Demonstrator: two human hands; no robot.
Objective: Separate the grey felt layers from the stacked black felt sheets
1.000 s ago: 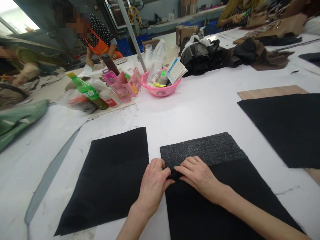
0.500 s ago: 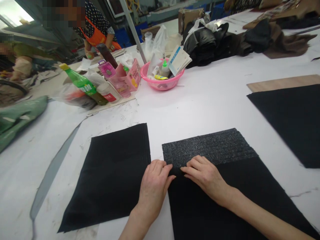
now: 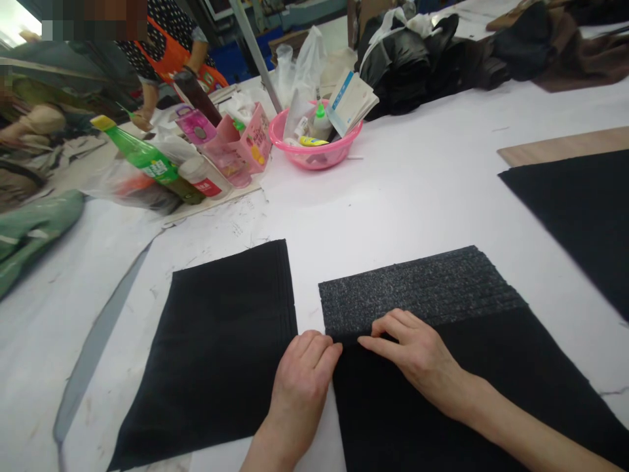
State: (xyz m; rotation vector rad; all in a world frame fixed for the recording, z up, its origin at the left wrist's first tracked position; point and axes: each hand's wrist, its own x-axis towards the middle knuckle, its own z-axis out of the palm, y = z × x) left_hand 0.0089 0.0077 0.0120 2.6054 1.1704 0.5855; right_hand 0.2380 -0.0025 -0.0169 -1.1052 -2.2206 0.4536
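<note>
A stack of black fabric pieces (image 3: 472, 373) lies in front of me, with a speckled dark grey band (image 3: 417, 285) of overlapping layers showing along its far end. My left hand (image 3: 307, 373) pinches the left corner of the top black piece, where it meets the grey band. On that same edge, a little to the right, my right hand (image 3: 413, 347) has thumb and fingers closed on the black fabric. Left of my left hand lies a second black fabric stack (image 3: 221, 347), its layered edge facing the hand.
Farther back stand a pink basin (image 3: 314, 154) with small items, a green bottle (image 3: 142, 160) and a pink box (image 3: 253, 141). More black fabric (image 3: 580, 203) lies at right, dark bundled cloth (image 3: 413, 62) behind. Two people work across the table; one wears an orange apron (image 3: 171, 49).
The view has shifted slightly. Both hands stay at the fabric's edge; the left thumb has drawn in against its fingers, and more of the grey band shows beside the right hand.
</note>
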